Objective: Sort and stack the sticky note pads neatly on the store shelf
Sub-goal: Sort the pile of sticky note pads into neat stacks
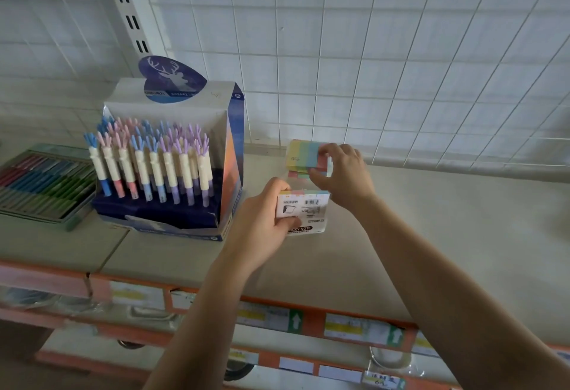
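Left hand [262, 220] grips a labelled sticky note pad [308, 207] just above the shelf [431, 235]. Right hand [342, 173] pinches the top pad [303, 153] of the rear stack. Risk: the top pad appears offset over the lower pad [297, 175], so releasing it would likely leave the stack skewed.

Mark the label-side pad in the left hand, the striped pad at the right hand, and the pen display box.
label-side pad [311, 209]: head view, on its barcode label.
striped pad [303, 155]: head view, on its green stripe.
pen display box [235, 155]: head view, on its right side wall.
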`<act>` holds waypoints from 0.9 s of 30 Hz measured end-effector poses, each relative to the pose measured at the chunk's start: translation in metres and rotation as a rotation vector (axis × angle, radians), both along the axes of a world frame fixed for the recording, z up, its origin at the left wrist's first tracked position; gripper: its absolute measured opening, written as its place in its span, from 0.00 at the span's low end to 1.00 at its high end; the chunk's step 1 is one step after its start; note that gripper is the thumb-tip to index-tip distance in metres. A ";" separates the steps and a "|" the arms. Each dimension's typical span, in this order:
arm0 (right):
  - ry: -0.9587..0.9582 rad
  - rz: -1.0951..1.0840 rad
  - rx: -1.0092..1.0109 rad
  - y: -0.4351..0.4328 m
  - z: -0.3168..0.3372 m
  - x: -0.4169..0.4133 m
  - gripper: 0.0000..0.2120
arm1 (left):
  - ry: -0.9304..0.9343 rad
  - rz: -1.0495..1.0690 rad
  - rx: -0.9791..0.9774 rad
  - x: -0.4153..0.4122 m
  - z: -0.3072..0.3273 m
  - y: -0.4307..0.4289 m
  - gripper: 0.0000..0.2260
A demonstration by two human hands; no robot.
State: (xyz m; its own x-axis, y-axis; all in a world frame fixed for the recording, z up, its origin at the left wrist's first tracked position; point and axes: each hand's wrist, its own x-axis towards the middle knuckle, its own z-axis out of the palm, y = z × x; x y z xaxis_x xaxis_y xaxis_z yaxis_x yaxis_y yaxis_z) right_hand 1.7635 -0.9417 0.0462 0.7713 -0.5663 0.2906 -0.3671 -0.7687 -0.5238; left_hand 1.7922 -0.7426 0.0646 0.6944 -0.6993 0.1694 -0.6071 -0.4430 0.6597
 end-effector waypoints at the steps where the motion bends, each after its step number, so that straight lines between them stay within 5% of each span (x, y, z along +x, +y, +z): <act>1: -0.020 -0.013 -0.002 0.000 0.000 0.000 0.18 | -0.004 -0.002 0.001 0.000 0.000 0.000 0.17; 16: -0.046 -0.050 -0.044 -0.005 -0.005 0.004 0.17 | -0.004 0.055 -0.096 0.001 0.000 0.007 0.14; 27: -0.071 -0.032 -0.058 -0.022 -0.003 -0.020 0.07 | 0.214 -0.004 -0.346 -0.004 0.005 -0.004 0.09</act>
State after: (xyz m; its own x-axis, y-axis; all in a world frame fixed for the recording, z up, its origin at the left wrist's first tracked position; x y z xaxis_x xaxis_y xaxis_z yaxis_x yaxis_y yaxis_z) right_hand 1.7432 -0.9638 0.0434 0.7294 -0.5710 0.3767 -0.3554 -0.7869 -0.5045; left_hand 1.7885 -0.7462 0.0697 0.7372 -0.6288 0.2474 -0.4411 -0.1704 0.8811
